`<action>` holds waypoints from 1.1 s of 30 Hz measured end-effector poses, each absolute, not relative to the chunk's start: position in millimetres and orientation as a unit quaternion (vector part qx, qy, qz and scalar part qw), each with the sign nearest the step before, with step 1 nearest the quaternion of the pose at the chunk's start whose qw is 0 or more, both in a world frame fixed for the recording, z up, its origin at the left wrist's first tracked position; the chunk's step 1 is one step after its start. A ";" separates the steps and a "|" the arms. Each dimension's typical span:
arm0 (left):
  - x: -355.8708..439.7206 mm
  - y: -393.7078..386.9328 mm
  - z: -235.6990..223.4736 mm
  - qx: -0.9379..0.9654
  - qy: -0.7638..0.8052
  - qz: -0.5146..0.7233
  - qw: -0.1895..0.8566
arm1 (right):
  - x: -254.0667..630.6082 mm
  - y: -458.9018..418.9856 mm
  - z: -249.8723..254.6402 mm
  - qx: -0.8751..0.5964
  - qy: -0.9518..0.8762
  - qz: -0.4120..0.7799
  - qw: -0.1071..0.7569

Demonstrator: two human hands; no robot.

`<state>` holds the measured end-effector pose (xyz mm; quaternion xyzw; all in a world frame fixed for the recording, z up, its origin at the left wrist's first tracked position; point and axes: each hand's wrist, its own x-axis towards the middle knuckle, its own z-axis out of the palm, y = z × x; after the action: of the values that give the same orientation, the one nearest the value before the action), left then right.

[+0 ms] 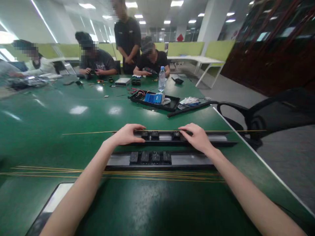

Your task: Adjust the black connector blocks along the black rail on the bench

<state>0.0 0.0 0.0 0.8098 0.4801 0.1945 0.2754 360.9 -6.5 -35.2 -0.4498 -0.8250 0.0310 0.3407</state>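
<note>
Two long black rails lie side by side on the green table [73, 137]. My left hand [128, 133] and my right hand [195, 136] both rest on the farther rail [219, 138], fingers curled over its far edge beside a thin brass rod [86, 133] that runs along it. Small black blocks [151, 134] sit in that rail between my hands. The nearer rail [187, 160] carries several black blocks [150, 157] at its middle. More thin brass rods [49, 171] lie in front of it.
A black tray [172, 104] with a blue part [154, 97] and a water bottle [161, 78] stand farther back. Three people sit and one stands at the far side. A black office chair [270, 114] is at the right edge. A flat panel [54, 201] lies near me.
</note>
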 end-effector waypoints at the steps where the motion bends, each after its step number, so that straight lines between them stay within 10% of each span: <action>1: -1.5 1.7 -1.3 0.809 0.481 0.198 0.275 | 361.0 -6.2 -34.8 -0.449 -0.825 0.030 0.340; 33: 0.1 5.7 -6.6 0.813 0.471 0.206 0.274 | 367.0 -4.8 -30.3 -0.450 -0.836 0.051 0.308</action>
<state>0.1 5.7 -6.6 0.8128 0.4711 0.2060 0.2737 367.0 -4.8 -30.3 -0.4503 -0.8364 0.0512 0.3083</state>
